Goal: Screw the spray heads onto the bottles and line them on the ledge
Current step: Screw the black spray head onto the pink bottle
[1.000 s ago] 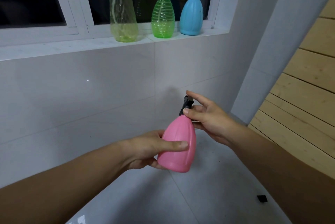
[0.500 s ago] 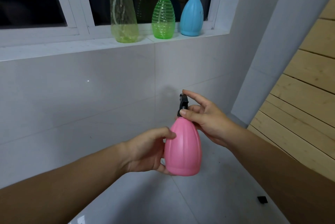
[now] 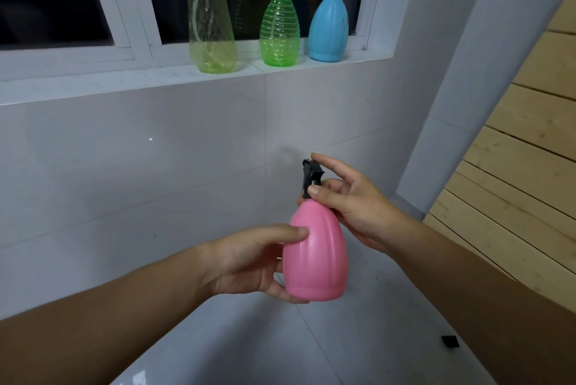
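Note:
A pink bottle stands upright in the air in front of the tiled wall, with my left hand wrapped around its lower left side. A black spray head sits on its neck. My right hand pinches that head at the collar, thumb in front and fingers behind. On the white window ledge stand three bottles with spray heads on: a clear yellow-green bottle, a green ribbed bottle and a blue bottle.
A dark window with a white frame rises behind the ledge. Pale wooden slats run along the right. A small black piece lies on the grey tiled floor at lower right. The ledge's left stretch shows bare surface.
The pink bottle has swung from tilted to upright. My left hand's grip has slid round its side, and my right hand's fingers have shifted on the black spray head.

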Demonstrator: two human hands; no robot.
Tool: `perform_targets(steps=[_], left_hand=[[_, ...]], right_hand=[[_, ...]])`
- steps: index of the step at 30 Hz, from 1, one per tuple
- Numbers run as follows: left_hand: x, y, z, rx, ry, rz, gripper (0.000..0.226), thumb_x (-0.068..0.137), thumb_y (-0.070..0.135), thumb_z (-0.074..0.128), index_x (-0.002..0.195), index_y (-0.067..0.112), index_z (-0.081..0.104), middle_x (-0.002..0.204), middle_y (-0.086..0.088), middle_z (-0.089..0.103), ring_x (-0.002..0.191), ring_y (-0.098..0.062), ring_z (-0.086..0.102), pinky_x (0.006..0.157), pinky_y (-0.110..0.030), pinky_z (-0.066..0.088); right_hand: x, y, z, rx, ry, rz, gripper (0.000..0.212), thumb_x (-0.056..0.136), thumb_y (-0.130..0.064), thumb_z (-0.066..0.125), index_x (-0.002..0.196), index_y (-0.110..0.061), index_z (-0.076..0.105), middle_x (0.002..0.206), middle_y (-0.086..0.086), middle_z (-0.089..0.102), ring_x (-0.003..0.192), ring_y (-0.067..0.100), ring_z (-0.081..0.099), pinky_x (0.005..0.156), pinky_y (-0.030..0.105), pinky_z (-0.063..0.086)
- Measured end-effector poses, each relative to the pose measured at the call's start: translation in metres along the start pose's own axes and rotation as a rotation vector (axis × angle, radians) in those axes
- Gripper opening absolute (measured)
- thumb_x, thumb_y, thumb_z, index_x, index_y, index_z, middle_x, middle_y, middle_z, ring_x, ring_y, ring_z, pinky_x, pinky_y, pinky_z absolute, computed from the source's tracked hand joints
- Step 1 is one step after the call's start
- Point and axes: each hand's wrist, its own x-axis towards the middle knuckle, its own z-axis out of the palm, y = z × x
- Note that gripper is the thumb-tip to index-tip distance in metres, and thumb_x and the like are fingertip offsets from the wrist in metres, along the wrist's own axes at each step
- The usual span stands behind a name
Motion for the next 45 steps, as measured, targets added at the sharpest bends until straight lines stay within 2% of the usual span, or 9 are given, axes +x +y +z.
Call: perform_targets(steps=[4,8,10,13,21,28,36,42,45], left_hand=[[0.001,0.0,0.004,0.117,0.072,-0.01,0.076,0.062,0.057,0.084,0.127,0.022,0.07,0.113,-0.005,0.076,0.104,-0.022,0.072,0.083,-0.043,0.061],[0.003,0.001,0.001,0.041,0.041,-0.002,0.072,0.074,0.054,0.079,0.136,0.02,0.067,0.142,-0.014,0.066,0.135,-0.034,0.061,0.111,-0.06,0.047],[0.004,-0.001,0.0,0.051,0.032,0.01,0.071,0.074,0.052,0.078,0.136,0.02,0.067,0.142,-0.012,0.067,0.133,-0.033,0.062,0.114,-0.062,0.043],[0.004,-0.001,-0.002,0.086,0.029,0.039,0.076,0.066,0.056,0.088,0.132,0.024,0.069,0.129,-0.007,0.073,0.118,-0.028,0.07,0.107,-0.059,0.05],[0.0,0.002,0.003,0.207,0.196,0.101,0.064,0.07,0.055,0.08,0.13,0.034,0.069,0.137,-0.01,0.07,0.128,-0.031,0.066,0.099,-0.059,0.056],[0.0,0.004,0.016,0.252,0.394,0.162,0.067,0.065,0.058,0.082,0.123,0.03,0.065,0.122,-0.003,0.072,0.108,-0.025,0.072,0.074,-0.041,0.062],[0.001,0.012,0.016,0.15,0.303,0.193,0.067,0.072,0.064,0.075,0.13,0.033,0.064,0.128,-0.005,0.072,0.112,-0.023,0.071,0.083,-0.044,0.063],[-0.008,0.013,0.006,0.123,0.193,0.188,0.049,0.08,0.039,0.069,0.128,0.028,0.071,0.131,-0.012,0.068,0.118,-0.024,0.066,0.102,-0.057,0.054],[-0.012,0.013,0.006,0.241,0.171,0.223,0.045,0.082,0.036,0.074,0.127,0.037,0.07,0.126,-0.002,0.075,0.113,-0.019,0.072,0.099,-0.045,0.059]], right_hand=[[-0.002,-0.002,-0.002,0.032,0.001,0.042,0.056,0.089,-0.004,0.065,0.137,-0.03,0.051,0.115,0.033,0.066,0.112,0.044,0.064,0.1,0.054,0.05],[-0.002,-0.004,0.001,0.119,-0.032,0.048,0.054,0.089,0.0,0.063,0.136,-0.023,0.05,0.111,0.031,0.068,0.104,0.038,0.07,0.096,0.047,0.054],[-0.002,-0.005,0.003,0.151,-0.059,0.043,0.04,0.09,0.001,0.061,0.127,-0.014,0.056,0.105,0.027,0.071,0.101,0.036,0.071,0.093,0.045,0.055],[-0.001,-0.002,0.003,0.135,-0.089,0.055,0.019,0.092,-0.002,0.058,0.11,-0.002,0.065,0.106,0.019,0.074,0.106,0.033,0.069,0.097,0.043,0.054],[0.002,0.002,0.001,0.035,-0.054,0.012,0.02,0.092,-0.004,0.06,0.107,0.004,0.069,0.1,0.016,0.075,0.094,0.025,0.07,0.092,0.037,0.056],[0.003,0.006,0.004,0.021,0.064,-0.021,0.013,0.089,-0.003,0.064,0.098,-0.003,0.072,0.097,0.016,0.076,0.087,0.023,0.072,0.084,0.031,0.058],[0.002,-0.004,0.009,-0.091,0.094,-0.009,0.014,0.087,-0.025,0.071,0.101,-0.026,0.068,0.091,-0.004,0.074,0.082,0.007,0.07,0.072,0.022,0.053],[-0.003,-0.001,-0.005,0.147,-0.051,0.078,0.04,0.08,-0.023,0.069,0.116,-0.007,0.066,0.102,0.005,0.073,0.088,0.017,0.067,0.086,0.034,0.053],[-0.002,0.001,0.0,0.2,-0.044,0.049,0.018,0.088,-0.01,0.061,0.103,-0.009,0.07,0.093,0.008,0.075,0.082,0.018,0.068,0.081,0.032,0.057]])
